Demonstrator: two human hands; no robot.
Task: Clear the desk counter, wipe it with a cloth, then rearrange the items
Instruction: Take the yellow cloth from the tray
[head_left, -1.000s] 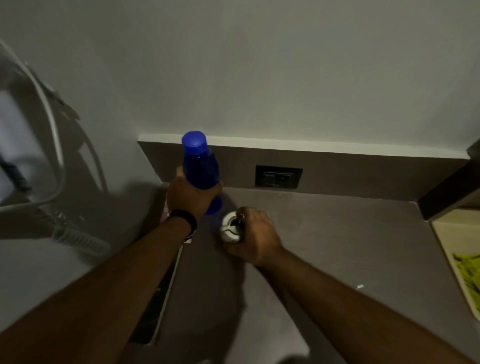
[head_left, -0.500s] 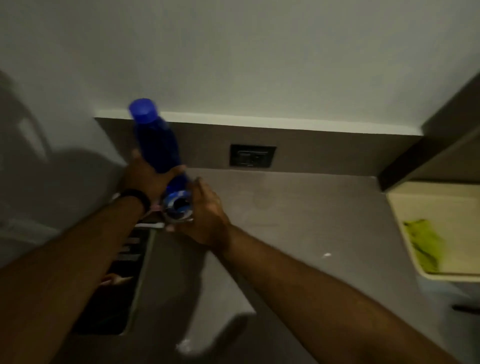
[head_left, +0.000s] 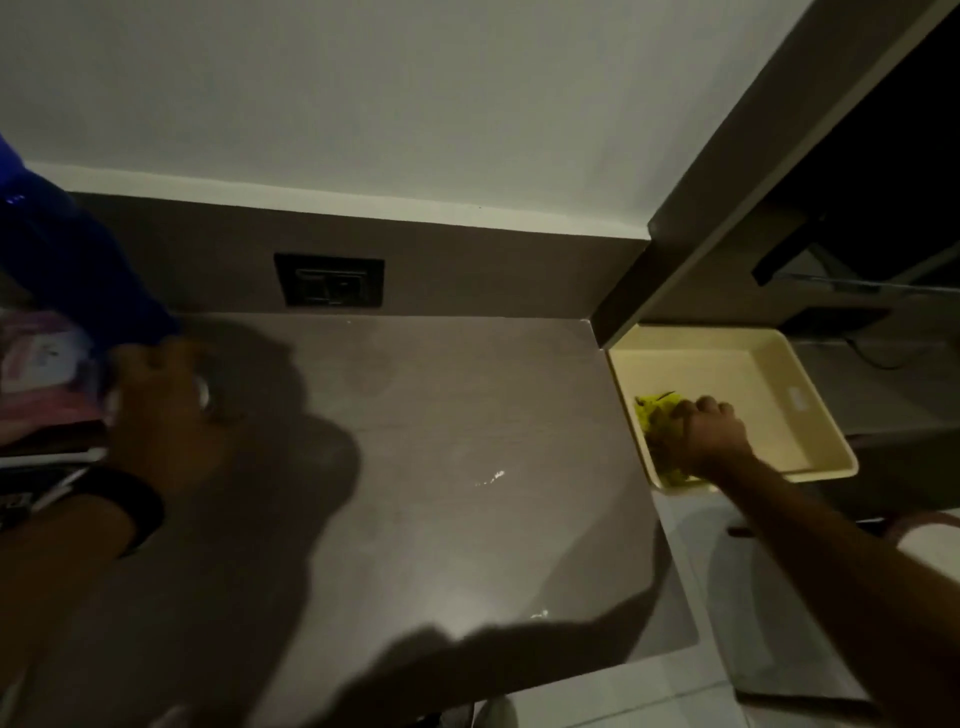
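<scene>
Black rectangular wall socket (head_left: 329, 280), set in brown backsplash panel (head_left: 467, 270). White painted wall (head_left: 415, 104) above. Dark open cabinet recess (head_left: 883, 171), upper right. Pale tiled floor (head_left: 727, 623), lower right.

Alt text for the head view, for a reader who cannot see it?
The right hand grips a yellow-green cloth inside a cream tray beside a bare brown counter. At the counter's left end, the left hand holds a blue bottle, blurred. A dark wall socket sits above the counter.
</scene>
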